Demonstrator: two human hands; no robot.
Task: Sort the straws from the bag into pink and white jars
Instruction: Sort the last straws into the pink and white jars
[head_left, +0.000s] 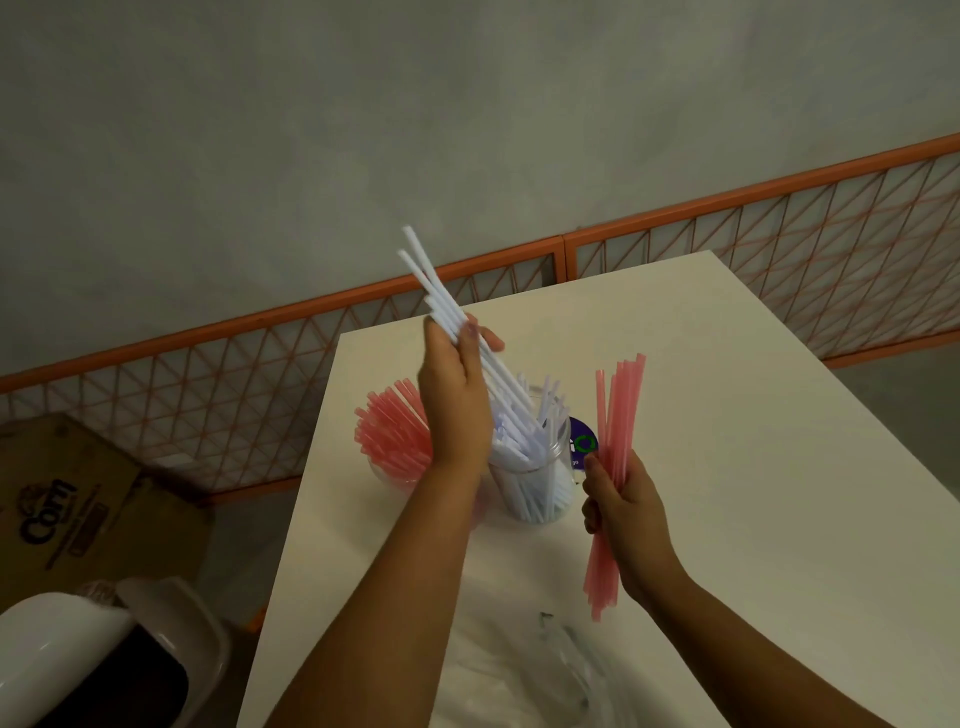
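My left hand (454, 395) grips a small bunch of white straws (434, 283), tilted up and to the left, their lower ends inside the clear jar of white straws (535, 483). To the left of that jar, partly hidden by my left arm, stands the jar of pink straws (392, 431). My right hand (623, 512) holds a bundle of pink straws (615, 415) nearly upright, to the right of the white jar. The crumpled clear bag (561, 670) lies on the table near me.
The white table (753, 467) stretches away to the right. A purple round label (584, 441) shows behind the white jar. On the floor at left are a cardboard box (67, 514) and a white chair (78, 649). An orange lattice fence (727, 249) runs behind the table.
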